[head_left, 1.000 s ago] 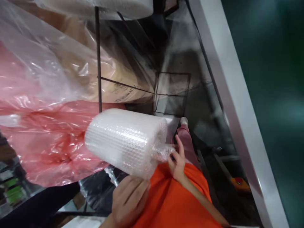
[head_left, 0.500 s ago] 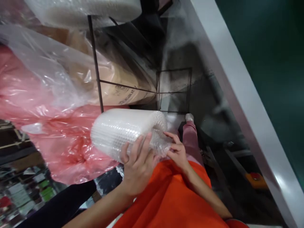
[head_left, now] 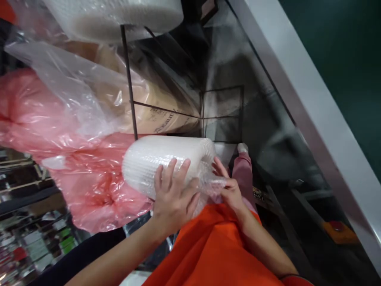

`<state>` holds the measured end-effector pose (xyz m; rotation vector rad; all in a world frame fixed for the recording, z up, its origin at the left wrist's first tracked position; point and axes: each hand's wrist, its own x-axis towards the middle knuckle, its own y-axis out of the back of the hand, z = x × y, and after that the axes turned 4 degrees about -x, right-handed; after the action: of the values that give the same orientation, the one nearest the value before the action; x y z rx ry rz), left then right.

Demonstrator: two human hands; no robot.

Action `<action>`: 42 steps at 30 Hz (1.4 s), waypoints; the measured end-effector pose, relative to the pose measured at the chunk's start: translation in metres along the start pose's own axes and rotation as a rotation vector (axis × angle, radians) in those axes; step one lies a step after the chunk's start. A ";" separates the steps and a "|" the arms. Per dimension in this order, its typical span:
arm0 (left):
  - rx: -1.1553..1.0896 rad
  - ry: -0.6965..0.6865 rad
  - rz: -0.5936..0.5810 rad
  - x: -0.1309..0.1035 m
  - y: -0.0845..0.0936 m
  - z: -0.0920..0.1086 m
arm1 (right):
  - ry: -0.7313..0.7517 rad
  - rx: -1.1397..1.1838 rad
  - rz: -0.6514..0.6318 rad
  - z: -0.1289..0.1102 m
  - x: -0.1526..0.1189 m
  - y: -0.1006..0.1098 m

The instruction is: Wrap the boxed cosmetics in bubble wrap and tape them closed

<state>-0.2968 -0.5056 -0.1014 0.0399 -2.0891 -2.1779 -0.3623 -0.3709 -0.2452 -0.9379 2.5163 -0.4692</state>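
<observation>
Bubble-wrap roll (head_left: 166, 163) lies on its side at mid-frame, held up in front of the person, long axis running left-right, w/ its right end toward the dark floor side. Left hand (head_left: 174, 194) is spread over the near face of the roll, fingers (head_left: 168, 174) fanned wide and pressed flat on the bubbles, thumb round the lower right edge, so it grips the roll from the front. Right hand (head_left: 230, 190) sits at the roll's right end, fingers curled and pinching a crumpled loose tail of wrap (head_left: 212, 184) that hangs off that end; it touches the tail, not the body of the roll. Orange garment (head_left: 214, 250) is directly below both forearms, just under the roll. Pink plastic bag (head_left: 89, 186) bulges to the left of the roll, touching or nearly touching its left end; can't tell which. Clear plastic sheet (head_left: 74, 91) drapes above the pink one, over a tan cardboard drum (head_left: 154, 107) w/ print on it. Thin dark metal frame (head_left: 131, 87) stands upright behind the roll. Second bubble-wrap roll (head_left: 119, 16) lies across the top, well apart. Pink trouser leg & pale shoe (head_left: 242, 149) show beyond the right hand, on the floor.
</observation>
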 end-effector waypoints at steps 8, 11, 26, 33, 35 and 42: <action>-0.015 -0.006 -0.027 0.010 -0.011 -0.005 | 0.084 -0.259 0.045 -0.012 0.006 0.001; -0.041 0.019 0.006 0.010 -0.008 -0.006 | 0.086 -0.242 0.063 -0.010 0.001 0.000; -0.073 0.008 0.010 0.008 -0.013 -0.007 | 0.126 -0.096 0.103 -0.005 -0.009 -0.012; -0.041 -0.047 -0.059 0.013 -0.014 -0.005 | 0.266 -0.333 0.217 -0.006 -0.016 -0.018; -0.046 -0.064 -0.087 0.012 -0.014 -0.007 | 0.361 -0.413 0.209 -0.002 -0.013 -0.017; -0.046 -0.052 0.057 -0.005 -0.022 -0.014 | 0.987 -0.822 -0.049 -0.021 0.015 0.001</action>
<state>-0.2922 -0.5179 -0.1241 -0.0812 -2.0398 -2.2153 -0.3835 -0.3773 -0.2316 -1.2410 3.7208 0.2207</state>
